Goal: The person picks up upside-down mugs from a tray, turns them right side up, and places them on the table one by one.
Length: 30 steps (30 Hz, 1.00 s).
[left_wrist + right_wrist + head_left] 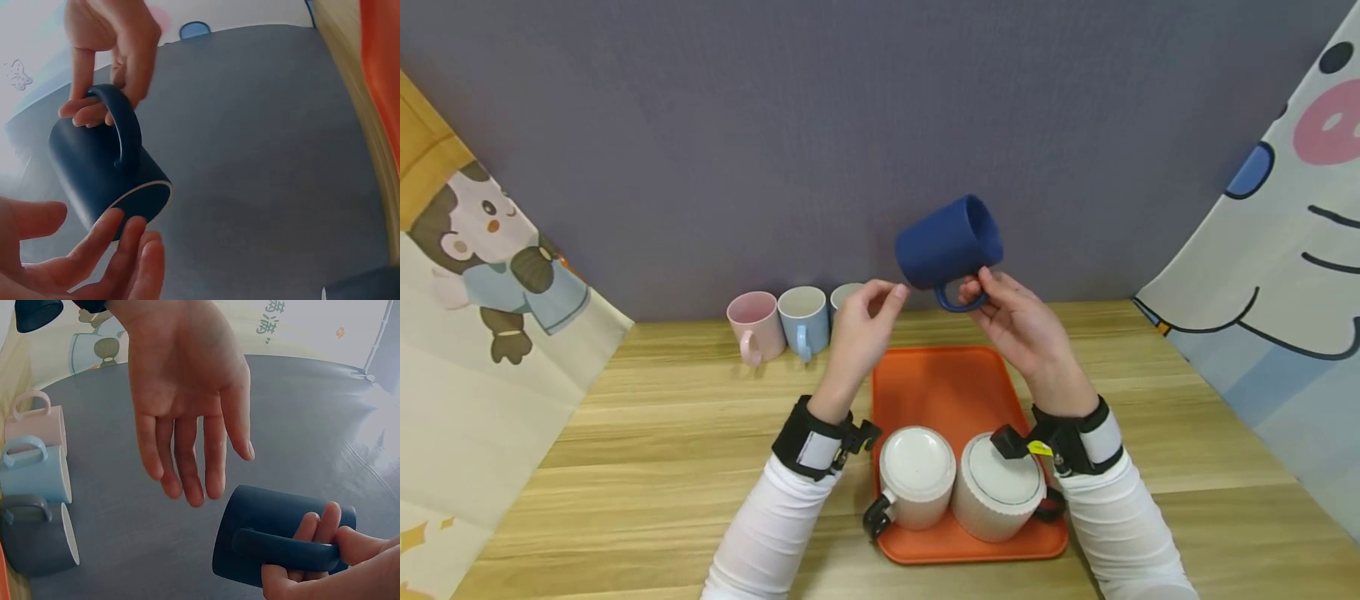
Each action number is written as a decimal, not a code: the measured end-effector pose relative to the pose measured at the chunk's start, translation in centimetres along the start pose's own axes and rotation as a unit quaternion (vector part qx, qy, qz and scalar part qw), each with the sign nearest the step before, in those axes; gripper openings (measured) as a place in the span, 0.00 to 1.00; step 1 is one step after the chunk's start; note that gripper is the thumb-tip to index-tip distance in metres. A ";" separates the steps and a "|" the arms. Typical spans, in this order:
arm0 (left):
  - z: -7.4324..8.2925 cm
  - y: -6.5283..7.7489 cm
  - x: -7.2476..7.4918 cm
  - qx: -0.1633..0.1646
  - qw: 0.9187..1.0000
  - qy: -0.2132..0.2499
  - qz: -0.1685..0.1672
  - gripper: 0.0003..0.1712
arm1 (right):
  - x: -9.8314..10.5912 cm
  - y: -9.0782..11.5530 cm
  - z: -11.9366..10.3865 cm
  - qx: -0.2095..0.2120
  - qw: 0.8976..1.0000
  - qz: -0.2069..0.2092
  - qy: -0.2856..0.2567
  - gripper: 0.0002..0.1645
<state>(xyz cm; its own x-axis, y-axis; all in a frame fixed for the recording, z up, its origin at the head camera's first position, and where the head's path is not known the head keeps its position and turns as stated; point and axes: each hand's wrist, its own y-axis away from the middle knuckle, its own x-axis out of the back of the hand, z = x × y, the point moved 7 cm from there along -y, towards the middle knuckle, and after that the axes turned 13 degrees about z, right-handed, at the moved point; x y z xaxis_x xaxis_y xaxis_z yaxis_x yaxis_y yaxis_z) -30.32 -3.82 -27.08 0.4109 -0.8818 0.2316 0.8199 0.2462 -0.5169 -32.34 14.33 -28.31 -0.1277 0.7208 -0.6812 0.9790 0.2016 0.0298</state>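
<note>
My right hand (1028, 337) holds a dark blue mug (942, 248) by its handle, up above the orange tray (936, 379). The mug is tipped on its side, its mouth toward the upper right and its base toward my left hand (859, 337). In the left wrist view, the fingers of that left hand are spread loosely close to the mug's base (147, 201). From the right wrist view, a gap shows between the left fingertips (195, 499) and the mug. Fingers of the right hand pass through the handle (287, 549), with the thumb against it.
Two pale ribbed mugs stand upside down on the tray's near half, a smaller one (917, 475) and a wider one (1000, 492). Along the back wall stand a pink mug (758, 329), a light blue mug (805, 321) and a dark grey mug (37, 540), partly hidden in the head view.
</note>
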 end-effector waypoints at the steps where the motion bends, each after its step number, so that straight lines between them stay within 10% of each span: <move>1: -0.1 0.0 0.1 -0.004 1.000 -0.002 0.006 0.14 | 0.0 -0.1 0.0 0.001 1.000 -0.001 0.000 0.09; 15: -2.1 0.3 2.0 -0.092 0.993 -0.041 0.068 0.11 | 1.3 -1.8 1.1 -0.004 0.999 0.035 0.041 0.06; 30: -3.2 1.6 2.7 -0.197 0.965 -0.143 0.095 0.10 | 2.4 -4.4 1.3 -0.022 0.997 0.056 0.054 0.12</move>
<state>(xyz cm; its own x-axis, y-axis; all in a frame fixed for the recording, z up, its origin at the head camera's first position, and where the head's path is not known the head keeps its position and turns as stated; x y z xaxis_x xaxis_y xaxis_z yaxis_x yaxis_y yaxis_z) -29.19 -7.16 -29.93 0.6779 -0.6752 0.2908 0.5265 0.1698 -0.8330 -36.74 14.29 -31.00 -0.0370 0.8071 -0.5893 0.9805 0.1433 0.1347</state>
